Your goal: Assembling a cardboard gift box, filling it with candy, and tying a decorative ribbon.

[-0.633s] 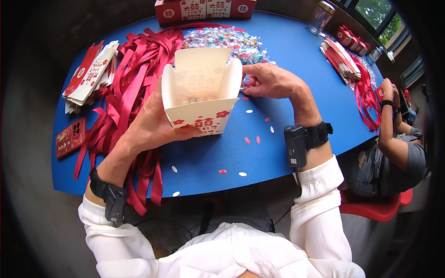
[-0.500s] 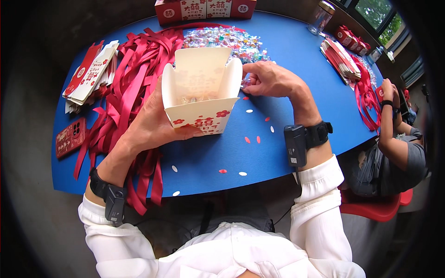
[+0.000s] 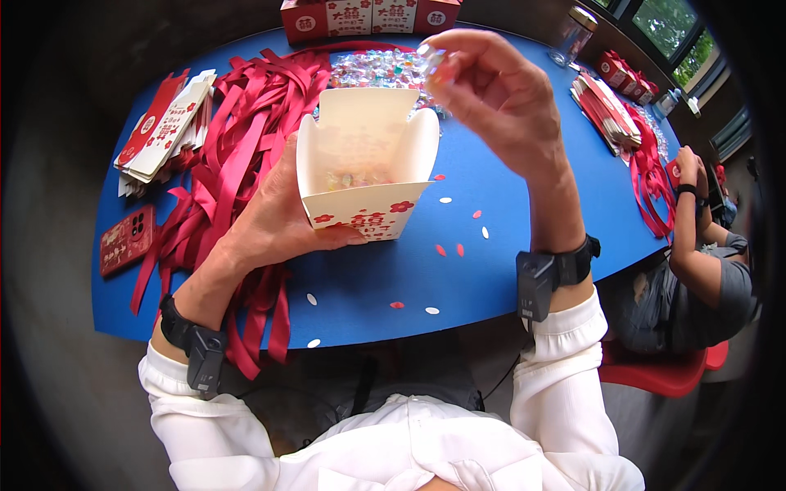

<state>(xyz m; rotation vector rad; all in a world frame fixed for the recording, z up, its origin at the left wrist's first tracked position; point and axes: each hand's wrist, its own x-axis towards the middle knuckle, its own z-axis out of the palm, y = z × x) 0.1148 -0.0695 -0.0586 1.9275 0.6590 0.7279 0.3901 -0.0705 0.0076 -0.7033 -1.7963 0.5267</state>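
My left hand point(image 3: 278, 214) is closed around the left side and front of a white paper gift box point(image 3: 372, 214) with red flowers and print, its flaps standing up. Some small wrapped candies point(image 3: 352, 178) show at the bottom inside it. My right hand point(image 3: 503, 102) is raised above and right of the box, fingertips pinched on wrapped candy point(image 3: 438, 67) in shiny clear film; how many pieces cannot be told. Behind the box spreads a pile of wrapped candies point(image 3: 372, 72), partly hidden by the box's back flap.
Red ribbons point(image 3: 237, 123) lie left of the box, with flat folded boxes point(image 3: 168, 131) and a phone point(image 3: 128, 239) beyond. Finished boxes point(image 3: 352, 23) and a jar point(image 3: 571, 37) stand behind. Paper bits point(image 3: 440, 250) dot the blue table point(image 3: 352, 286). Another person point(image 3: 704, 262) sits at the right.
My right hand has risen from the table beside the box, bringing candy up with it. My left hand still holds the box in nearly the same place.
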